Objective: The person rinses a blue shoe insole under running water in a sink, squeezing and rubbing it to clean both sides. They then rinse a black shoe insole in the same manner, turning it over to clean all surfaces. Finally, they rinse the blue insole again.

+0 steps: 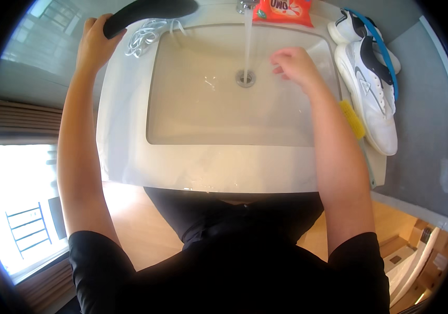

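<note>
My left hand [97, 45] grips one end of a black shoe insole [149, 11] above the back left corner of the washbasin [216, 167]. Over the basin's right side hovers my right hand [292, 66], fingers loosely curled and apart, holding nothing. To its left, water [248, 47] runs from the chrome faucet [246, 5] onto the drain [245, 78]. White shoelaces [145, 37] lie bunched on the back left rim below the insole, one end reaching into the basin.
White sneakers [369, 86] without laces rest on the right ledge, a blue curved strip [381, 47] across them. Beside them is a yellow scrubbing brush [352, 119], partly behind my right forearm. An orange-red detergent packet [283, 11] sits behind the basin. A grey panel [424, 117] stands at right.
</note>
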`<state>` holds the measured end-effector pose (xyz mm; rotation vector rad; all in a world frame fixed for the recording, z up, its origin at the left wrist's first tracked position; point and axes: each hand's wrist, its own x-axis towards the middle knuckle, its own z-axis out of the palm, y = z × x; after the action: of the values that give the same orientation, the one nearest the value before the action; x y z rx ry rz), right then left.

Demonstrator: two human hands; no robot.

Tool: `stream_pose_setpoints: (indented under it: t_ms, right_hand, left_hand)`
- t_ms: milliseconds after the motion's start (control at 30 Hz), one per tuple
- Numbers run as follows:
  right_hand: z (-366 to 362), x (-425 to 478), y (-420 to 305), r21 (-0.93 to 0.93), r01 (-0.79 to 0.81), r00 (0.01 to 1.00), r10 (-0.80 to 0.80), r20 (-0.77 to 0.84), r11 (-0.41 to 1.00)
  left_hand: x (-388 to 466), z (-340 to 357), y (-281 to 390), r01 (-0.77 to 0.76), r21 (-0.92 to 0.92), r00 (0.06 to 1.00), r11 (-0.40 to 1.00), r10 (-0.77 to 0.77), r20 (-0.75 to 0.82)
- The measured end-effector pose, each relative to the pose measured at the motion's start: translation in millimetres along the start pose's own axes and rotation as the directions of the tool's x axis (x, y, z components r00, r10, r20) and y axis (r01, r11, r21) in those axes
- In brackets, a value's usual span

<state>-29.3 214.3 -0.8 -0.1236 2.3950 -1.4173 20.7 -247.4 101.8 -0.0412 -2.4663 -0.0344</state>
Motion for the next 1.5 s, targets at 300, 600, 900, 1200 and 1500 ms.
stream_pose_setpoints:
  t_ms: [300,600,900,1200,1500]
  right_hand:
    - [9.1,-7.2,-17.3,0.660,-0.211,0.974,0.098,0.204,0.721]
    - [2.2,-0.8,-9.0,0.294,-0.222,0.975,0.211,0.067,0.930]
    - [2.7,9.0,-8.7,0.416,-0.129,0.964,0.213,-0.162,0.900]
    - [1.7,9.1,-22.3,0.240,0.070,0.908,0.037,-0.417,0.968]
    - [-4.1,7.5,-25.0,0.362,0.181,0.844,0.045,-0.534,0.915]
  left_hand:
    - [-35.4,-27.1,151.0,-0.276,-0.113,0.948,0.954,0.290,0.130]
    - [-35.2,23.2,198.2,-0.250,0.106,0.943,0.962,0.217,0.253]
    - [-57.9,52.3,213.9,0.215,-0.171,0.761,0.962,-0.055,0.647]
    - [-61.4,78.3,192.3,0.400,-0.463,0.702,0.792,0.061,0.710]
    - [-66.6,97.8,203.9,0.244,-0.564,0.618,0.789,0.322,0.718]
